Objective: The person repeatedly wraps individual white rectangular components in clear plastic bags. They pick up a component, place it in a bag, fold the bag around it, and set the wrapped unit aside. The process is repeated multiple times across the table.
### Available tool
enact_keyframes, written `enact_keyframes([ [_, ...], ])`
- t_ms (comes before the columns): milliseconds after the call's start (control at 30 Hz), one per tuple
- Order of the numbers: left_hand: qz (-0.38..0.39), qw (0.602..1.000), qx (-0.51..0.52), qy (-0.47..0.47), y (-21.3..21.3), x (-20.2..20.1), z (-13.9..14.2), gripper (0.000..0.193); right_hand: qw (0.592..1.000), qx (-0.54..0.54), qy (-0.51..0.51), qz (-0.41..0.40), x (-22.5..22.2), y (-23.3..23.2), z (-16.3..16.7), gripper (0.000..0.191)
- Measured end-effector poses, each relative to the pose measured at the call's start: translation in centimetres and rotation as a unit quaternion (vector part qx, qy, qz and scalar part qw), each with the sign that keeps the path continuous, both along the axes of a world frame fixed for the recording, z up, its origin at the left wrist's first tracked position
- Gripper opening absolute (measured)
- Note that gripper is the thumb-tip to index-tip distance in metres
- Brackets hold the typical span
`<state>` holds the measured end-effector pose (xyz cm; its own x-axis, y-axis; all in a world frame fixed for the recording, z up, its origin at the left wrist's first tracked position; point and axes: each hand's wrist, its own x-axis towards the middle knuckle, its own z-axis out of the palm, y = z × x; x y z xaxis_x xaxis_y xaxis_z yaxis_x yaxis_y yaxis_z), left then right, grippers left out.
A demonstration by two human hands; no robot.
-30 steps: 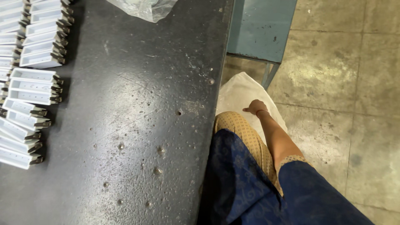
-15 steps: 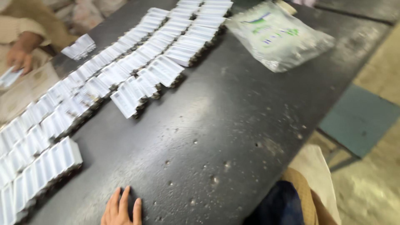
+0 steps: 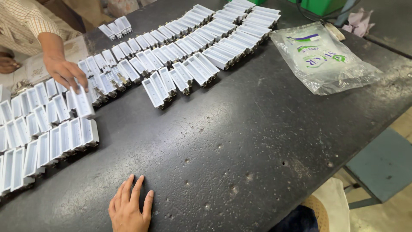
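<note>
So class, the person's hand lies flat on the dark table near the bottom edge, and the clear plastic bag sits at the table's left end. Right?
Not quite. The head view shows the hand flat on the dark table, but the clear plastic bag lies at the right end.

This is a small factory or assembly workshop. A long, worn and pitted dark metal workbench is covered with rows of identical white plastic housings, dozens laid side by side as in batch work. A co-worker's hand sorts them across the bench, a clear plastic bag lies nearby, and the floor is bare concrete.
</note>
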<state>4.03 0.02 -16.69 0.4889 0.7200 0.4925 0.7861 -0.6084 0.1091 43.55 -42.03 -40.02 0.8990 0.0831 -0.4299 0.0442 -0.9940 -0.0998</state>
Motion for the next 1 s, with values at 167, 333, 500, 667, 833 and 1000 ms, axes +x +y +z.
enact_keyframes([
  [167, 0.003, 1.0, -0.01, 0.0, -0.2, 0.4, 0.6, 0.055, 1.0, 0.0, -0.004, -0.002, -0.2, -1.3, 0.0, 0.034],
  [333, 0.005, 1.0, -0.022, 0.01, -0.4, 0.5, 1.3, 0.055, 1.0, 0.003, -0.012, 0.002, 0.1, -0.8, 0.6, 0.033],
  [500, 0.001, 0.999, -0.035, -0.008, -0.9, 0.6, 2.3, 0.054, 0.999, 0.014, -0.029, 0.006, 0.6, 1.0, 2.6, 0.032],
  [667, 0.008, 0.998, -0.068, -0.005, -1.3, 0.4, 3.9, 0.054, 0.997, 0.04, -0.065, 0.01, -0.3, 2.8, 4.9, 0.03],
  [833, -0.011, 0.996, -0.081, -0.038, -1.8, -0.4, 5.1, 0.053, 0.984, 0.113, -0.135, 0.021, -3.5, 1.8, 8.1, 0.029],
  [1000, -0.024, 0.996, -0.086, -0.014, -1.6, -2.6, 4.1, 0.054, 0.945, 0.243, -0.217, 0.033, -2.5, 2.6, 10.7, 0.028],
])
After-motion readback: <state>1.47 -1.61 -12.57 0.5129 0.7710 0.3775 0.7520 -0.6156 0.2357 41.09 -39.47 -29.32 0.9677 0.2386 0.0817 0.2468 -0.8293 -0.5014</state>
